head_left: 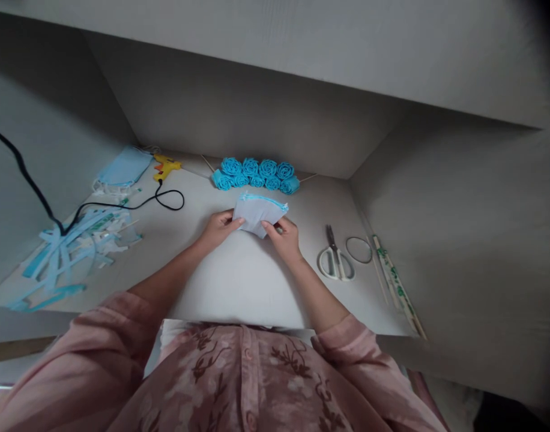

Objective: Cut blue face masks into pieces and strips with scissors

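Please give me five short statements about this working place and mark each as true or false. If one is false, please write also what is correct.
1. The left hand and the right hand both hold the pale piece. True.
2. The right hand grips the scissors. False: they lie on the table, to the person's right.
3. The yellow glue gun lies beside the blue masks. True.
4. The rolled flowers are red. False: they are blue.
5. The heap of strips is on the person's left side. True.
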Action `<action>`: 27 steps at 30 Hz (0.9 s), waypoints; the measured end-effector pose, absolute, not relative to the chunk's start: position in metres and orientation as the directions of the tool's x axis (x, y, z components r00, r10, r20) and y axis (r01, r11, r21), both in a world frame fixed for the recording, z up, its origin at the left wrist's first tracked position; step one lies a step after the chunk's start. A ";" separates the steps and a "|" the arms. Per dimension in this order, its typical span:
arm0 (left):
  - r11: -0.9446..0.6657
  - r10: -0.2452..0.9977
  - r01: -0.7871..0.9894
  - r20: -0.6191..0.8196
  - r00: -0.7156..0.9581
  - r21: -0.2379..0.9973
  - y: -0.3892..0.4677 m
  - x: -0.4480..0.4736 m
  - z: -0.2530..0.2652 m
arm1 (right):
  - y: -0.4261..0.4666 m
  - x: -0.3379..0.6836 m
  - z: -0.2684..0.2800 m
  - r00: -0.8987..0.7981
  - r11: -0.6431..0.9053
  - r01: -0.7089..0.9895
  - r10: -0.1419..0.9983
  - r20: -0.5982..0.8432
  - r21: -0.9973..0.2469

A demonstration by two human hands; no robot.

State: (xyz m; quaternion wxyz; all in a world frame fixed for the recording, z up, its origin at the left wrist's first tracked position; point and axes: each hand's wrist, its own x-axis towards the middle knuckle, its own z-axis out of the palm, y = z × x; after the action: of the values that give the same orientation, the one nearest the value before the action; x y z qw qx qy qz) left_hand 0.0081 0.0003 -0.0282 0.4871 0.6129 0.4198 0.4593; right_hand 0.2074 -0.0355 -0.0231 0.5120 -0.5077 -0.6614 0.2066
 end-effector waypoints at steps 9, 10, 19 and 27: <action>-0.034 0.969 0.113 0.005 0.246 0.993 0.003 0.010 -0.037 | -0.029 0.210 -0.028 -0.022 0.253 0.332 0.965 0.261 -0.909; -0.042 0.962 0.093 0.015 0.271 0.995 0.002 0.010 -0.036 | -0.029 0.212 -0.026 -0.012 0.249 0.333 0.966 0.260 -0.910; 0.034 0.931 -0.217 0.048 0.362 0.976 0.004 0.009 -0.027 | -0.023 0.237 -0.007 0.072 0.184 0.090 0.979 0.191 -0.979; 0.141 0.891 -0.301 0.012 0.454 0.943 0.001 0.010 -0.027 | -0.027 0.226 -0.006 -0.084 -0.052 -0.184 0.996 -0.037 -0.982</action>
State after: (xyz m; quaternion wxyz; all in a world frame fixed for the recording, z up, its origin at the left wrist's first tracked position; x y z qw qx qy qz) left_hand 0.0103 0.0008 -0.0265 0.6939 0.4953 0.2980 0.4294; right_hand 0.2262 -0.0275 -0.0064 0.5129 -0.4417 -0.4594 0.5752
